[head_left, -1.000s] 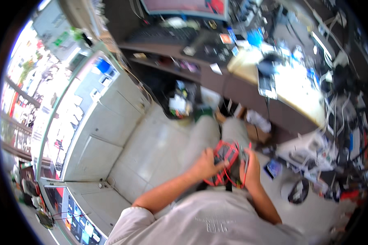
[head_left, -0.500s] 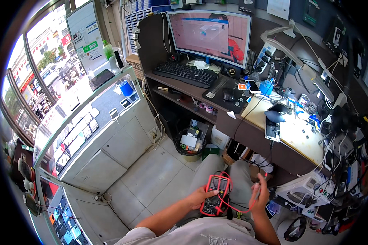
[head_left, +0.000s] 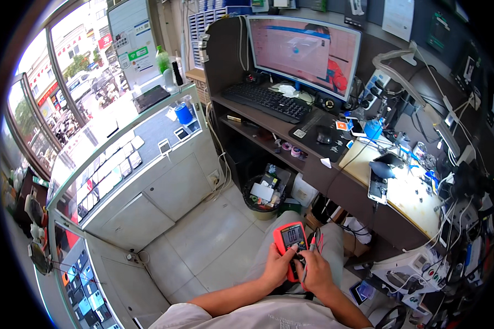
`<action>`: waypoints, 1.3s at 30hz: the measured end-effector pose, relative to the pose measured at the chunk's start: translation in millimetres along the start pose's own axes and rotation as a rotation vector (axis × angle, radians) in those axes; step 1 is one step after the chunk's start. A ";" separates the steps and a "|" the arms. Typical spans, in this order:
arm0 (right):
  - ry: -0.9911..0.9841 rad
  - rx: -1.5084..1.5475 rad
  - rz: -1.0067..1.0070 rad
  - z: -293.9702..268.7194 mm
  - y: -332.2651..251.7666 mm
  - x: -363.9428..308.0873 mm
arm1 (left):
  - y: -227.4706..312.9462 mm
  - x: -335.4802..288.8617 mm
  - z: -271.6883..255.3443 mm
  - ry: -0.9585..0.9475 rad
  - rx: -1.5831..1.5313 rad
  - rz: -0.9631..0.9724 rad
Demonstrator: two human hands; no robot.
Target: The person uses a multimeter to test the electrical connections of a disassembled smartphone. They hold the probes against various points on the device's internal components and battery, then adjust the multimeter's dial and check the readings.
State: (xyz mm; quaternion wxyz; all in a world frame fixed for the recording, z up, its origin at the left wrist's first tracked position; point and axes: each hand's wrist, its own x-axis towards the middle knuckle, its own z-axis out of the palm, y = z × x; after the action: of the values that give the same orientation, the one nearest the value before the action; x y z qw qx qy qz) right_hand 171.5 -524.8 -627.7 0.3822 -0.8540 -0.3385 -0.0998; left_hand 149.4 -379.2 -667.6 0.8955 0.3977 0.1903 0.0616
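Note:
A red-cased digital multimeter [head_left: 280, 239] is tilted above my lap, with digits on its grey display. My left hand [head_left: 276, 268] is wrapped around its left side, the thumb over the front near the dial. Against the meter's lower right side, my right hand [head_left: 316, 270] has its fingers closed around a test probe [head_left: 312, 243] with a red part that points upward. Its fingertips reach the meter's front by the dial, which they partly cover. Red test leads [head_left: 320, 241] loop beside the probe. The lower half of the meter is mostly hidden by both hands.
Ahead stands a dark desk with a monitor [head_left: 304, 52], keyboard [head_left: 267, 102] and mouse [head_left: 324, 135]. An opened phone [head_left: 377, 186] lies on the lit work mat [head_left: 417, 211]. A bin [head_left: 264, 192] sits below; a glass phone counter [head_left: 121, 129] runs along the left.
My right hand has come left with the probe to the multimeter. The meter has been raised slightly, and its display now shows digits. The whole view has shifted somewhat.

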 end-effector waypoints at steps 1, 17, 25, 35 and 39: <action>-0.032 -0.009 0.003 4.7 -3.5 -1.8 | 0.3 -2.6 -7.0 0.004 0.064 -0.007; -0.123 -0.048 0.024 20.5 4.2 16.4 | 0.2 -2.2 -17.5 0.098 0.185 0.000; -0.122 0.053 -0.105 10.3 16.2 3.7 | 13.5 -11.2 -11.9 -0.055 0.081 -0.028; -0.175 0.054 -0.183 -6.7 22.5 3.8 | 18.6 -14.8 -10.6 -0.167 -0.013 -0.087; -0.160 0.145 -0.143 -9.3 21.3 7.1 | 30.9 -15.4 2.9 -0.138 -0.046 -0.095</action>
State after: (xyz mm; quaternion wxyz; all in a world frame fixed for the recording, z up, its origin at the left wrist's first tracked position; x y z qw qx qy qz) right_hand 191.6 -538.1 -630.7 0.4069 -0.8031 -0.4340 -0.0336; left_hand 137.6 -364.3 -638.5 0.9172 0.3709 0.1454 -0.0043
